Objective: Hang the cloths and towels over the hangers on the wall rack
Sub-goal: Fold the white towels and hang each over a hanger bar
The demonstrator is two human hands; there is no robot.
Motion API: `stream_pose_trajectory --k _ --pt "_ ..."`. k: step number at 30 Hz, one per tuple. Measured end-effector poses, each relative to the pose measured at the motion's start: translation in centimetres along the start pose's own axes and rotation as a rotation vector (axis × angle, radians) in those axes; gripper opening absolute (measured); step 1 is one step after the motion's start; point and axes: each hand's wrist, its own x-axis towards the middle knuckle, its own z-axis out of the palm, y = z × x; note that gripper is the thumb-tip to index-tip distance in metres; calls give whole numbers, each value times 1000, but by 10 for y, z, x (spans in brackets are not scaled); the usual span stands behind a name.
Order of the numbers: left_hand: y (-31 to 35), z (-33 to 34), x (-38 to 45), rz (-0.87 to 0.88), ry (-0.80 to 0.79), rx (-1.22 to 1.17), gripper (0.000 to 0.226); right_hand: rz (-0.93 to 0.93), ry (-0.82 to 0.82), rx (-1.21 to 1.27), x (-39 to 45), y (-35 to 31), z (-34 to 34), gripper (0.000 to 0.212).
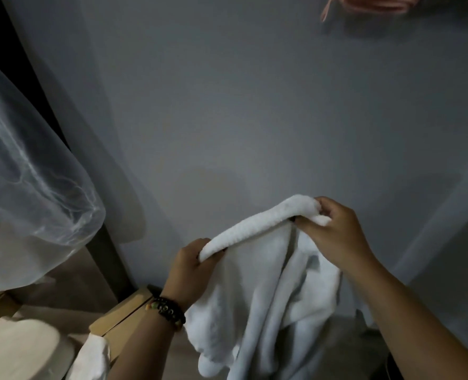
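White towel (257, 292) held up before grey wall (227, 105), stretched along its rolled top edge between two hands. Left hand (191, 266), beaded bracelet (169, 311) at wrist, curled round one end of that edge; right hand (337, 234) pinching other end, slightly higher, fingers closed on cloth. Rest of towel hanging in loose folds below, between forearms. No rack or hanger in view; only a pink cloth (364, 4) hanging at top edge, high on wall, well apart from towel. Sheer fabric (30, 160) at left, wooden furniture (123, 311) at lower left beside left wrist.

Step in hand, by the look of it: spreading towel ahead of lifting. Best done by keeping both grips firm on the edge, drawing hands apart until it runs taut and level, shaking out bunched folds. Then raising well clear, laying middle over hanger bar, letting both halves fall evenly. Risk: uneven halves sliding off; thick pile dragging one side down.
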Motion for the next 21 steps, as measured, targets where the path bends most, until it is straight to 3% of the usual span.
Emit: stream_pose_trajectory --k 5,6,8,9,10,12,15,18,21 --pt "35 -4 4 199 -58 0 30 -89 -351 -108 -16 9 21 80" --pt "42 -3 5 240 -76 23 28 -106 -440 -123 -21 10 29 79" --pt "52 -1 8 307 -84 51 22 -98 -521 -118 -28 13 43 44" --pt "55 -1 9 328 -72 61 16 -92 -497 -103 -29 13 47 21" --pt "57 -1 10 339 -58 72 10 -107 -434 -97 -28 16 49 17" --pt "57 -5 10 332 -60 100 9 -163 -304 -80 -23 20 48 27" --pt "39 -11 10 282 -136 256 11 -181 -182 -91 -13 22 39 17" --pt "9 -16 8 100 -195 429 24 -118 -92 -108 -3 27 29 13" --pt "-13 -21 3 -78 -216 399 30 -18 -23 -70 6 32 18 14"
